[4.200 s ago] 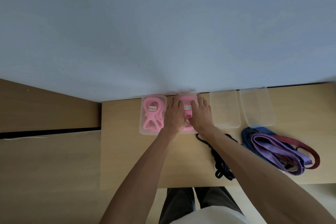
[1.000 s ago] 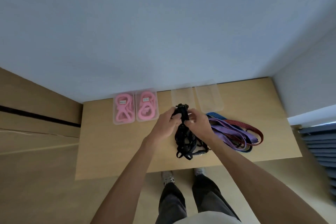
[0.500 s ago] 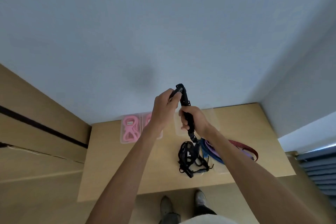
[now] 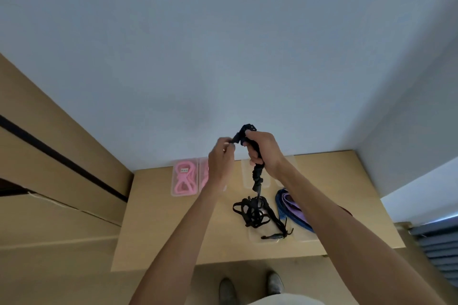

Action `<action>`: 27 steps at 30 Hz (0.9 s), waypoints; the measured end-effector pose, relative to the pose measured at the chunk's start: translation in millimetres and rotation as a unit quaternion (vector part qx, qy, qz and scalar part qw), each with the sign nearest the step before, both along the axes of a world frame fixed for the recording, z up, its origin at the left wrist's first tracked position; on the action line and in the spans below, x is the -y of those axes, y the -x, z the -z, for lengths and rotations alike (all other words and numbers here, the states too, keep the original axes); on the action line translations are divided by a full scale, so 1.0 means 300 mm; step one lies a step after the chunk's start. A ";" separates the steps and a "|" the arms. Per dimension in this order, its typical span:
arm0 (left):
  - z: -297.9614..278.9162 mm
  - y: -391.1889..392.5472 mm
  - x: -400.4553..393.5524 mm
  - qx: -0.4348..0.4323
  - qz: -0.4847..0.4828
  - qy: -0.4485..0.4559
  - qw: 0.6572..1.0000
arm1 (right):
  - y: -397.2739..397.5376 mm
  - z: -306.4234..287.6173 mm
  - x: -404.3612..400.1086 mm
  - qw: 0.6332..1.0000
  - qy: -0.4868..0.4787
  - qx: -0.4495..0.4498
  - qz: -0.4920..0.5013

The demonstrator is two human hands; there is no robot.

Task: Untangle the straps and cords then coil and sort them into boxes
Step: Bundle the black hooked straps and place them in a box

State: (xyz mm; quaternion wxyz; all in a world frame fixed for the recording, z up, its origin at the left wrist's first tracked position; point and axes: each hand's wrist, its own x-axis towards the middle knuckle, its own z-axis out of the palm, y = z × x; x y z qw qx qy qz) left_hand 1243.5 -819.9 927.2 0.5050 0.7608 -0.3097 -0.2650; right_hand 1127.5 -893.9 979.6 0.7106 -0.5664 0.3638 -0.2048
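Pink cords fill the ten o'clock boxes. Both hands' fingers grip the still-tangled black bungee cord; purple-blue straps wait at three o'clock.

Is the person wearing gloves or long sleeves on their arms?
No. Both the left hand and the right hand are bare, with no gloves. Both forearms are bare too, and no sleeves reach into view. No watch, bracelet or ring shows plainly, though the hands are small in the picture.
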 end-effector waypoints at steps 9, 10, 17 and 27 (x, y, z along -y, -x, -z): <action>0.306 0.133 -0.133 0.027 0.188 -0.252 0.949 | 0.062 0.089 -0.058 0.997 0.025 -0.069 -0.033; 0.333 0.147 -0.142 0.024 0.195 -0.265 0.944 | 0.067 0.094 -0.055 0.997 0.022 -0.072 -0.030; 0.501 0.232 -0.146 0.073 0.260 -0.302 0.914 | 0.143 0.173 -0.060 0.996 -0.033 -0.076 -0.013; 0.673 0.306 -0.170 0.077 0.294 -0.360 0.882 | 0.284 0.407 -0.038 0.980 -0.077 -0.183 0.010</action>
